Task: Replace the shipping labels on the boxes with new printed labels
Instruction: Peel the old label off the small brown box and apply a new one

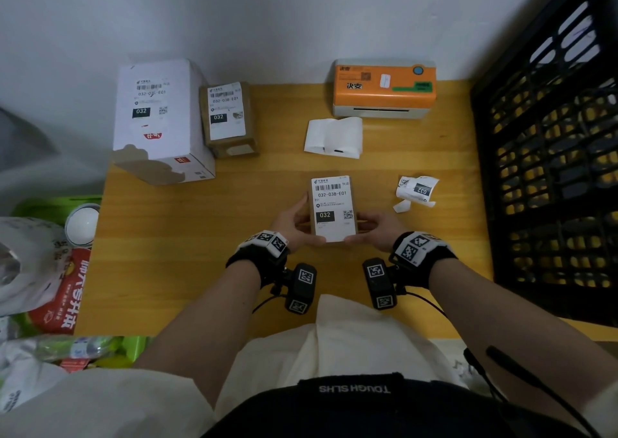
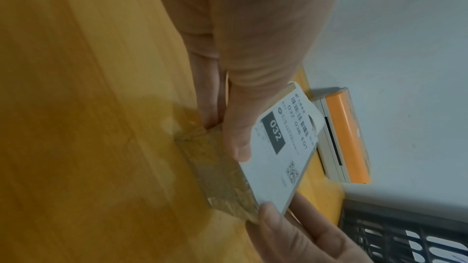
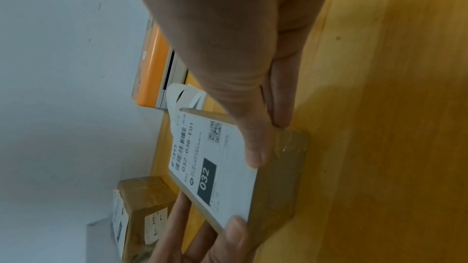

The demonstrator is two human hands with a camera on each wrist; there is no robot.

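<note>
A small brown box (image 1: pixel 357 227) stands on the wooden table (image 1: pixel 200 253), its top covered by a white printed label (image 1: pixel 332 208) reading 032-038-E01. My left hand (image 1: pixel 297 225) grips the box's left side, thumb on the label's near left edge (image 2: pixel 239 147). My right hand (image 1: pixel 368 228) grips the right side, thumb lying on the label's right edge (image 3: pixel 253 153). A crumpled used label (image 1: pixel 416 192) lies to the right of the box. An orange label printer (image 1: pixel 384 88) sits at the back.
A white box (image 1: pixel 157 120) and a second brown box (image 1: pixel 229 120), both labelled, stand at the back left. Curled white label paper (image 1: pixel 334 136) lies before the printer. A black crate (image 1: pixel 551 170) walls the right side. A green bin (image 1: pixel 50 270) of rubbish sits left.
</note>
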